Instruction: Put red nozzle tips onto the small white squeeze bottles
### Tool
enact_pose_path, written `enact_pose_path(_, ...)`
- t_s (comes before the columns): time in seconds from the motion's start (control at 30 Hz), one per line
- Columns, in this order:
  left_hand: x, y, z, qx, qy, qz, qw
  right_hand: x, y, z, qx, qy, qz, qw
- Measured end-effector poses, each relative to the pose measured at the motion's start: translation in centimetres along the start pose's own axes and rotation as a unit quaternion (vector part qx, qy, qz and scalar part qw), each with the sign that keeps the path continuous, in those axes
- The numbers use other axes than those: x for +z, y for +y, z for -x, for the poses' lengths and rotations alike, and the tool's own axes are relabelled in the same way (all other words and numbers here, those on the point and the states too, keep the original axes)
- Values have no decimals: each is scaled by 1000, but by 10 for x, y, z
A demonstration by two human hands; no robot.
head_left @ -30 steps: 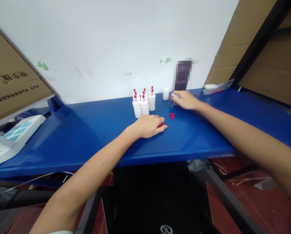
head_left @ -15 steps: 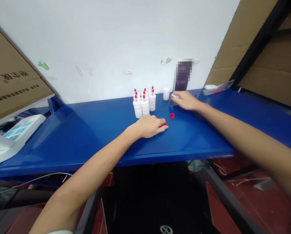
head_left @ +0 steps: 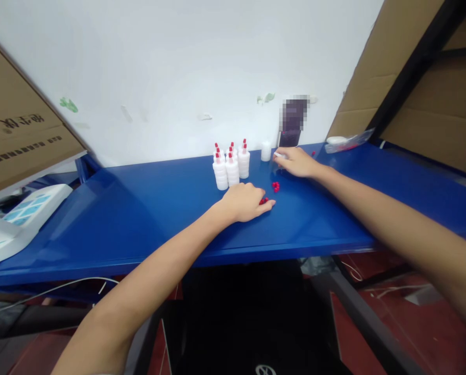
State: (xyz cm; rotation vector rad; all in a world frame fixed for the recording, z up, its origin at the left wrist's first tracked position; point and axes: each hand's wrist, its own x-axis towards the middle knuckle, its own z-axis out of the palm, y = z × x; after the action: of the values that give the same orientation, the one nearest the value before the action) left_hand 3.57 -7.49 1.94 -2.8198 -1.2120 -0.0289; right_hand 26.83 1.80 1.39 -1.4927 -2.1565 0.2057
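Note:
My left hand is palm down on the blue table, its thumb stretched away from the index finger. Small red tip caps lie in the gap between them, partly covered by the hand. Farther back on the right, my right hand pinches a small white piece between thumb and fingers; its exact kind is too small to tell. Another cluster of red caps rests between the two hands. Several white squeeze bottles with red-tipped nozzles stand grouped behind my left hand. A white bottle without a nozzle stands beside my right fingertips.
A dark pixelated object leans against the white wall. Toward the back right lies a clear plastic bag with something white in it. A white device with blue keys sits at the left end, below a cardboard box. The table's front edge runs before me.
My left hand has slid slightly right among the red caps, and its thumb has spread farther from the index finger. My right hand stays in place with the white piece.

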Motion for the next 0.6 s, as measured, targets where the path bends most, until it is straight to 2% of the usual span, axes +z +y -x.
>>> enact_pose_path(0.6,-3,-3,5,43,12,24,999,1,0,0,9,-2,30,1000)
